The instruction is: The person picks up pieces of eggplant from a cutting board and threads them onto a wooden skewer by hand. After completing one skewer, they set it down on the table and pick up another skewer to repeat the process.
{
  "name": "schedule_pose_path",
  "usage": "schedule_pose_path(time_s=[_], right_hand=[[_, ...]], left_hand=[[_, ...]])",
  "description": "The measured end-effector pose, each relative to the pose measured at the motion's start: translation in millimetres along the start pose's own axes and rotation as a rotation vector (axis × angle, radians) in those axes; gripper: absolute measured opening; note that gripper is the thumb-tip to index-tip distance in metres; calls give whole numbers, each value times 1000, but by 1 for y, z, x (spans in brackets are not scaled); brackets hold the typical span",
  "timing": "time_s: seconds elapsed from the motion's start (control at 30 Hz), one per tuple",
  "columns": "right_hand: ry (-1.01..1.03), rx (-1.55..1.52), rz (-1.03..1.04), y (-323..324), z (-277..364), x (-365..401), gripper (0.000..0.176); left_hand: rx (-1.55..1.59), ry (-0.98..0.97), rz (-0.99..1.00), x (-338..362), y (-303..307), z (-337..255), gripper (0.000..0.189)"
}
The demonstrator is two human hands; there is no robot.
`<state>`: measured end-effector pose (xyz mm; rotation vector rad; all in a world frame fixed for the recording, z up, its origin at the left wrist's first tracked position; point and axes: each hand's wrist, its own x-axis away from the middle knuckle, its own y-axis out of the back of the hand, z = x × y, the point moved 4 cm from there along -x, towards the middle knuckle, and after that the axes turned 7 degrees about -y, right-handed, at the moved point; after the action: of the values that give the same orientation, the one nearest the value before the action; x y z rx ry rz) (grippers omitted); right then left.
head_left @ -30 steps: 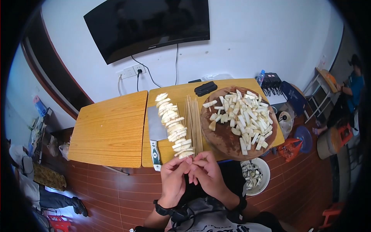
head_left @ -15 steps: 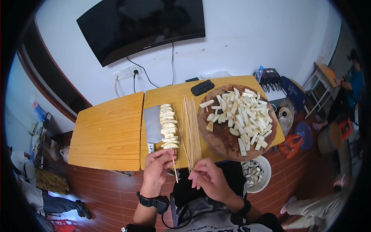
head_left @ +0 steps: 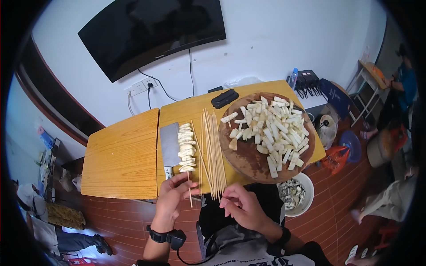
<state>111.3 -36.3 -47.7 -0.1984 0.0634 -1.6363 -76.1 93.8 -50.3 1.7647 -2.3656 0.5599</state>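
Observation:
A skewer of pale, thin vegetable slices [head_left: 187, 148] lies on the table beside a cleaver [head_left: 170, 144]. Its bare stick end juts toward me over the table's edge. My left hand [head_left: 174, 195] is at that end, fingers stretched out under the stick and the grip loose. My right hand [head_left: 242, 205] hovers by the near ends of a bundle of bamboo skewers [head_left: 212, 155]; its fingers are loosely bent and partly apart, with nothing visible in them. A round wooden chopping board [head_left: 242, 164] on the right carries a heap of pale cut vegetable strips [head_left: 277, 133].
A second table [head_left: 120, 155] adjoins on the left. A black case [head_left: 225, 98] lies behind the board. Below the board's right side stands a white bucket [head_left: 306, 195] with scraps in it. A television [head_left: 155, 35] hangs on the wall. Other people are at the far left and right.
My left hand has loosened from its pinch on the skewer's stick, and its fingers have spread. My right hand stays near the bamboo skewer ends. The whole view has shifted slightly.

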Motion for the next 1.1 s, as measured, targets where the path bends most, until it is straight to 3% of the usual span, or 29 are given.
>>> schedule_pose_path(time_s=[0.2,0.4,0.5,0.57,0.6,0.77,0.87,1.0,1.1], right_hand=[[12,-8,-47,11,-5,1,13],[3,0,-67,17,-2,5,14],[11,1,-83,19,1,8,14],[16,4,-100,22,4,11,13],[15,16,-103,24,5,13,13],[-6,47,-149,37,1,21,10],[-96,-21,-30,39,-1,21,10],[-246,-119,342,25,-11,21,15],[-213,-88,645,2,-19,25,16]], left_hand=[[-395,-240,-11,29,-3,-9,51],[-1126,-740,-27,48,-42,-41,36],[-1057,-553,45,40,-64,-31,17],[-1197,-650,24,28,-68,-21,9],[-1266,-705,19,20,-70,-15,8],[-1258,-563,-76,-2,-67,-5,19],[-1236,-542,-88,-5,-69,-11,17],[-1201,-565,-164,-5,-73,-27,16],[-1080,-608,-219,0,-83,-56,13]])
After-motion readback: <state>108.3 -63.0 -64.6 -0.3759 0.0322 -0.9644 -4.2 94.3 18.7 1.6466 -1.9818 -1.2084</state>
